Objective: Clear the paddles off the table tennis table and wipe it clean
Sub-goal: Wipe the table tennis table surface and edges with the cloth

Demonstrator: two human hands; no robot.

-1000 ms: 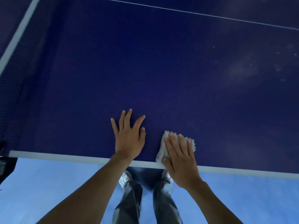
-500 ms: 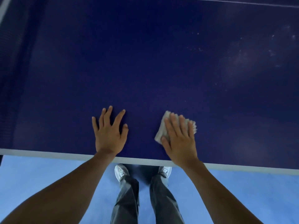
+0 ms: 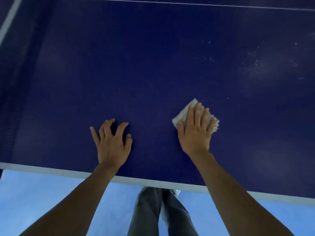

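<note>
Nearest to the camera are two legs in grey trousers (image 3: pixel 150 212) standing on the light blue floor (image 3: pixel 34 193), and one pale shoe (image 3: pixel 176 191) shows just under the edge of the table (image 3: pixel 153 74). Two bare forearms reach up over the white edge line (image 3: pixel 51 170) onto the dark blue top. The left hand (image 3: pixel 111 143) lies near this edge with nothing in it; its fingers are spread and a little bent, the fingertips touching the surface. The right hand (image 3: pixel 196 132) is a little farther in and well apart from the left. It lies flat, fingers straight and close together, and presses on one folded pale cloth (image 3: pixel 183 114), which lies on the table and shows at the left, above and to the right of the fingers. Farther to the right there are many small white specks (image 3: pixel 255 63) and a faint dusty smear. At the far top one thin white line (image 3: pixel 187 4) crosses the table, and one white band (image 3: pixel 7 19) runs at the far left. No paddle is visible on the table.
</note>
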